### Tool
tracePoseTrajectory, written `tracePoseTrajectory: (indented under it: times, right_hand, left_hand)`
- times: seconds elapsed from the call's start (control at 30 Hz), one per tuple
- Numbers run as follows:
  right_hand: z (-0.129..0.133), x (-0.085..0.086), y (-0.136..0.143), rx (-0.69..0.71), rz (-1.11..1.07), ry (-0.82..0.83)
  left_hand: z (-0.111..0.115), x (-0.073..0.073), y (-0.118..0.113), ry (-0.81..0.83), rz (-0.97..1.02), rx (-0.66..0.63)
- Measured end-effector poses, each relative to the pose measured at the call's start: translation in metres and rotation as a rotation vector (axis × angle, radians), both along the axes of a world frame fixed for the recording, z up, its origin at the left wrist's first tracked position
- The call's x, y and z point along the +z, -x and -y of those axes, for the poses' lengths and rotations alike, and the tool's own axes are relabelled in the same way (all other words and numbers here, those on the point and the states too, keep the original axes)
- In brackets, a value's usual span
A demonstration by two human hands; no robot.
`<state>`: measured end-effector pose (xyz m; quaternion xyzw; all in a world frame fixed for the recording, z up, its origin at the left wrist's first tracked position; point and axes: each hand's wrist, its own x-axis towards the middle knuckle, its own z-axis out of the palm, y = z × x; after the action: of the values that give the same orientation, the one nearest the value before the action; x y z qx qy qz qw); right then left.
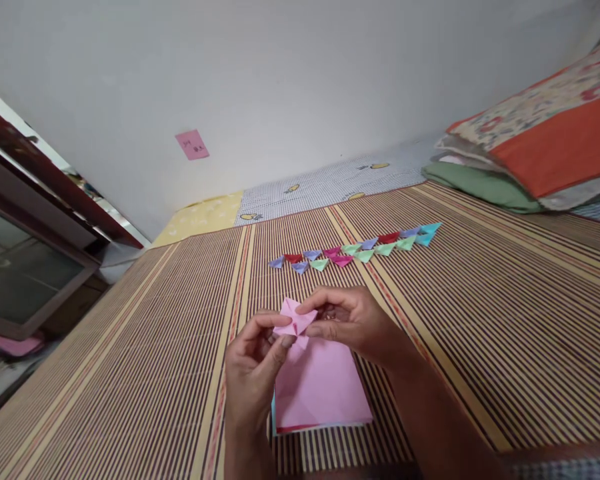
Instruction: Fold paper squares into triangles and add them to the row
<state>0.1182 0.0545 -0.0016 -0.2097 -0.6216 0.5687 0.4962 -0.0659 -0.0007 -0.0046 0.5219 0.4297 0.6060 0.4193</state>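
Left hand: left hand [253, 363] raised over the mat, fingers curled in, thumb and forefinger pinched on the lower left edge of the folded pink paper [295, 322].
Right hand: right hand [353, 320] comes in from the right, forearm across the lower right of the view; thumb and fingertips closed on the paper's right side.
Held piece: small pink piece, partly folded, creases meeting near its middle, one point sticking up to the left. It sits between the two hands, lifted clear of the stack beneath.
Paper stack: stack of pink sheets [323, 390] lies flat on the mat directly under the hands; a thin blue edge and a red edge show at its left and bottom sides.
Finished pieces: row of small folded triangles [355, 250] laid out on the mat beyond the hands, running up toward the right; colours purple, red, green, magenta, blue. Well apart from the hands.
Surface: striped woven mat [480, 320], brown and tan lines, covers the bed; a yellow and checked sheet [325, 187] shows past its far edge.
Right corner: folded bedding [535, 147], orange, floral and green layers, resting at the mat's far right.
Wall: pale wall with a pink note [192, 144] stuck on it; writing too small to read.
Left edge: dark wooden cabinet with glass front [25, 260].
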Motion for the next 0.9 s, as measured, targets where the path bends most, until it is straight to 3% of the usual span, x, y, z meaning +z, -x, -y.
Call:
tracePoseTrajectory:
  times: [0.23,0.4,0.73,0.9]
  right_hand:
    - [0.001,0.002,0.003,-0.070,-0.042,-0.069]
    - [0.000,0.005,0.002,-0.072,0.041,-0.182]
    - [0.007,0.006,0.013,-0.200,0.042,-0.092]
    - [0.010,0.010,0.014,-0.264,0.084,-0.112]
  left_hand:
    - [0.000,0.000,-0.004,-0.011,0.018,0.061]
    - [-0.002,0.000,-0.005,-0.047,-0.042,0.052]
    - [0.001,0.004,-0.016,-0.143,-0.168,0.154]
    - [0.002,0.008,-0.025,-0.109,-0.114,0.235]
